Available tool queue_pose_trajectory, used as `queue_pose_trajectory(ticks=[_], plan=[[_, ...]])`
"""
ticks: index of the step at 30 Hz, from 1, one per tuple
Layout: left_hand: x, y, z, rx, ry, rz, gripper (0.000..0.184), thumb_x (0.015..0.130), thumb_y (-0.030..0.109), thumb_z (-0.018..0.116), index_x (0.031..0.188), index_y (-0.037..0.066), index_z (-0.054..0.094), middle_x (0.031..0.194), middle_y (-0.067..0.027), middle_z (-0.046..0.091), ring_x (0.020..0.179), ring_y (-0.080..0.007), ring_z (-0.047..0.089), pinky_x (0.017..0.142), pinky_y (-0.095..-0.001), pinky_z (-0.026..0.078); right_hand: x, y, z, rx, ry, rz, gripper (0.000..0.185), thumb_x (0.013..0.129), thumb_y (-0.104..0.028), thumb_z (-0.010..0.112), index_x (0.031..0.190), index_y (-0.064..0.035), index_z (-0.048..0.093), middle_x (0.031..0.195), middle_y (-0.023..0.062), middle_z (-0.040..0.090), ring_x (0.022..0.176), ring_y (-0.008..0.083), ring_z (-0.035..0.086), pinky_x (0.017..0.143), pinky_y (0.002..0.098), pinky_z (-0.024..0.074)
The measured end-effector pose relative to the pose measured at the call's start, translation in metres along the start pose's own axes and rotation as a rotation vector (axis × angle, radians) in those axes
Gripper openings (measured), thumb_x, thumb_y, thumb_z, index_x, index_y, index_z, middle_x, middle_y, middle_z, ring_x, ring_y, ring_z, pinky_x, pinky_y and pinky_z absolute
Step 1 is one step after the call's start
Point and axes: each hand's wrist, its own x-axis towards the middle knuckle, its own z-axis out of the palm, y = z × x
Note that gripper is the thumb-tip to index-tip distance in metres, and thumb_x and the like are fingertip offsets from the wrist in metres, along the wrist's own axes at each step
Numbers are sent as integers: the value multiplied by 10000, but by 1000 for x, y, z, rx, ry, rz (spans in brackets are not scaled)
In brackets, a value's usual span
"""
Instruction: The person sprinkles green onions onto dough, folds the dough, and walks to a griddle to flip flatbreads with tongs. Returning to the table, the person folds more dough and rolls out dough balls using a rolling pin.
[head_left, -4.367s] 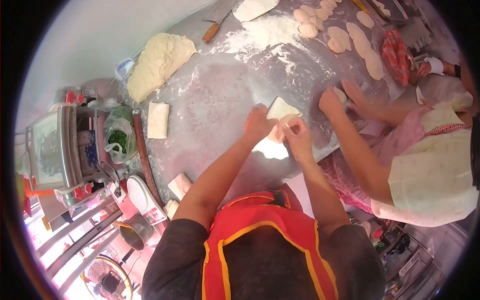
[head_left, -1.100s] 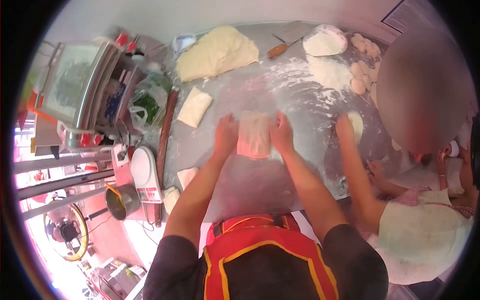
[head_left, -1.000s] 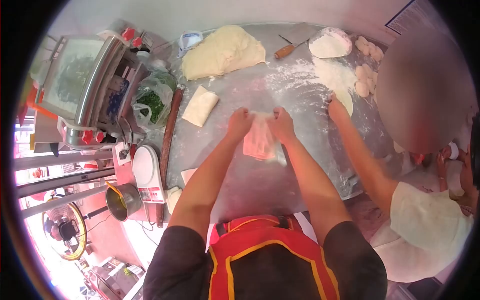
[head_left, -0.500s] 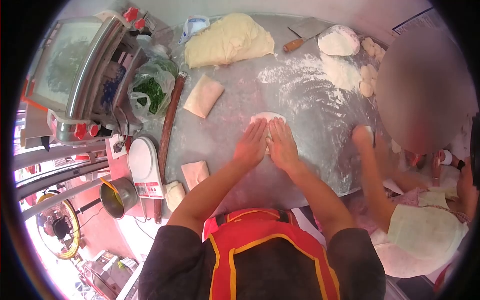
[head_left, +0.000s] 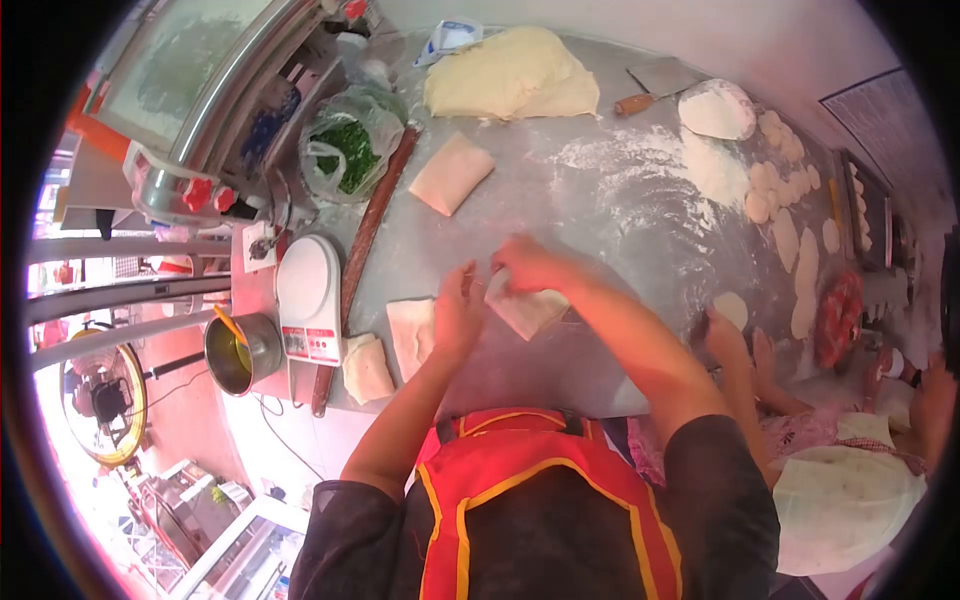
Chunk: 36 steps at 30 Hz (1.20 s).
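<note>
A folded piece of dough lies on the grey worktop in front of me. My right hand is at its upper left corner, fingers bent and blurred, so its hold is unclear. Just left of the dough is my left hand, fingers partly curled and apart, holding nothing visible. Beyond it lies a folded dough packet. Two more packets, one beside my left forearm and another next to the scale, rest near the front edge.
A long rolling pin lies left, beside a white scale and a bag of greens. Behind are a large dough mass, a scraper and a flour heap. At right, a co-worker's hand touches flat dough.
My hands have come off the flat-pressed dough; the left has moved left, and the right now reaches across the dough's top. The camera view has shifted, showing more of the right side.
</note>
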Motion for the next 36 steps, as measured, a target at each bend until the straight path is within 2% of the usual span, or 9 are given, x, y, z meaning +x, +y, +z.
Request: queue_pose_trajectory(ticks=[3,6,11,14,17,21,26,30,36], plan=[[3,-8,-14,32,64,67,319,912,89,551,1215,-13,542,1105,-222,621,1009,-342,630,828,-375,507,15,7,13,52,231,67,396,630,-224,781,985,-85,674,980,153,657,963,333,614,817,430,499],[9,-4,-19,-32,63,41,324,911,111,558,1211,-12,543,1101,-226,615,1007,-350,630,840,-391,502,-32,49,4,528,454,554,383,724,-301,765,944,-22,621,916,158,653,806,306,641,700,380,505],[33,-8,5,114,-108,66,364,888,168,592,1207,-4,559,1081,-225,639,1006,-346,632,858,-414,491,-133,8,-5,763,143,1082,390,771,-304,764,965,-10,594,868,106,645,752,177,627,643,336,491],[56,3,43,81,-195,26,363,865,208,622,1163,3,599,1057,-211,658,991,-329,641,856,-406,492,-122,39,11,455,924,797,356,783,-255,768,969,14,628,774,67,635,655,126,590,562,275,473],[82,34,83,184,-264,2,381,851,240,651,1126,-21,627,1052,-199,671,972,-294,653,836,-369,502,-84,62,13,485,916,924,293,759,-215,743,936,0,651,767,100,657,714,191,637,655,323,500],[106,41,99,210,-497,-115,406,809,263,692,1087,-29,650,1063,-199,665,959,-284,652,820,-352,507,-85,46,-15,772,643,966,253,798,-90,667,1027,2,615,841,69,653,681,146,602,584,308,484],[64,47,61,247,-508,299,265,817,155,642,1054,39,662,1156,-196,620,1087,-315,590,874,-398,483,-114,-9,-2,639,893,713,279,797,-37,601,1075,-5,590,938,153,655,852,267,637,763,371,494],[20,21,45,301,-399,741,342,838,86,594,1176,33,609,1258,-193,572,1168,-318,551,978,-398,447,-129,-39,33,123,909,431,418,779,48,565,1193,-5,562,1086,164,600,986,328,578,824,397,486],[-3,6,62,723,-286,944,486,852,158,590,1291,-35,512,1347,-195,518,1249,-322,505,1028,-419,413,-115,-44,62,67,860,393,435,772,27,559,1206,30,544,1201,191,538,1038,386,527,889,446,456]])
